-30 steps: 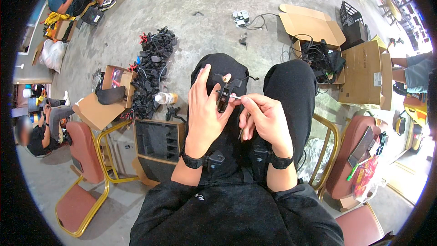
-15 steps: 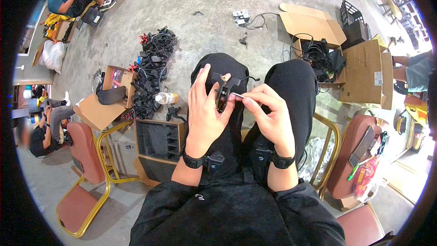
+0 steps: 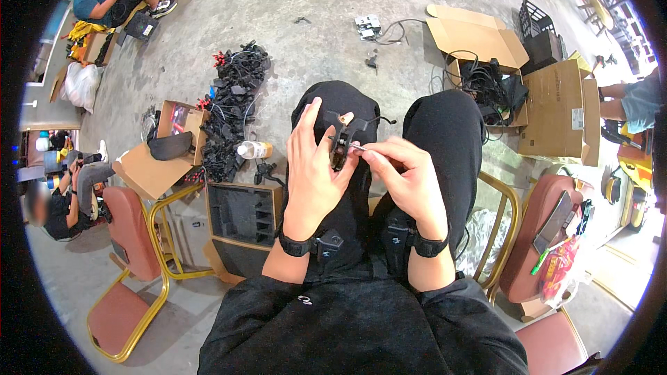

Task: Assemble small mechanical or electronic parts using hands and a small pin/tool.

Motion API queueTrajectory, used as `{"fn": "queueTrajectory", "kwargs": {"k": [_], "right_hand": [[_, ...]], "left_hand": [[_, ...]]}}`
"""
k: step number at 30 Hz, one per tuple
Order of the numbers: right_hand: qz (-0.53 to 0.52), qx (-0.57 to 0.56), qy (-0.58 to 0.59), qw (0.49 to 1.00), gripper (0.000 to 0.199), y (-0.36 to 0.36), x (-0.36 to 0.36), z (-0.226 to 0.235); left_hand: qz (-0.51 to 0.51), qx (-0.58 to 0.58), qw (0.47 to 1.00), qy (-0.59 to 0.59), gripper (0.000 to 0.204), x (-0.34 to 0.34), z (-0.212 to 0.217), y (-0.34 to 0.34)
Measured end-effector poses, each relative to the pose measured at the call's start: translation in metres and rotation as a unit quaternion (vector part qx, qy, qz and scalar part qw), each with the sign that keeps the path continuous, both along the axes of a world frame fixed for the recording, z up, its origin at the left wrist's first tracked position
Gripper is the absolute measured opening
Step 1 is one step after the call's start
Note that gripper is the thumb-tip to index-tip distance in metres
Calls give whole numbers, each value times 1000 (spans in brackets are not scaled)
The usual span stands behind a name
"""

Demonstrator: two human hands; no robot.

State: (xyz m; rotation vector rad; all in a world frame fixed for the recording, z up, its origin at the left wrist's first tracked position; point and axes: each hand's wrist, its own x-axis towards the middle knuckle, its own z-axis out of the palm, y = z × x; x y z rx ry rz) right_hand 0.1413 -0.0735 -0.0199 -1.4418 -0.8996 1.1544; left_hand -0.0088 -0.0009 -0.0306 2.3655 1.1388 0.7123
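Observation:
Over my left thigh, my left hand grips a small black device with a short black cable sticking out to the right. The index finger of that hand points up and away, while the thumb and other fingers hold the device's sides. My right hand pinches a thin metal rod-like tool between thumb and index finger. Its tip meets the device's right side, beside my left thumb; the exact contact point is hidden. What kind of tool it is cannot be made out.
A long pile of black cabled parts lies on the floor left of my legs, with a bottle beside it. Near my left knee stands a foam-lined box. Cartons stand at right; chairs flank me. Other people sit farther off.
My right hand has shifted slightly, its fingers rolling closer around the tool, and the tool's angle has turned. My left hand and the device stay in place.

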Motion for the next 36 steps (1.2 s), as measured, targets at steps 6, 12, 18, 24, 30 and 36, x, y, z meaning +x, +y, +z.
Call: {"fn": "queueTrajectory", "kwargs": {"k": [6,12,18,24,30,36], "right_hand": [[-5,108,-87,990,15,0,4,-4],[12,-13,49,999,17,-3,-1,-3],[24,-81,141,986,24,-1,1,4],[40,-116,207,971,26,-1,2,8],[38,-96,265,959,23,-2,-1,9],[41,17,212,976,16,-2,-7,-3]], "left_hand": [[11,-15,1000,-9,50,1,0,0],[6,-15,1000,1,49,0,1,1],[4,7,1000,15,52,0,-5,0],[-2,16,1000,20,39,1,-2,0],[-9,7,1000,10,46,0,1,0],[-5,9,1000,11,47,2,0,0]]}}
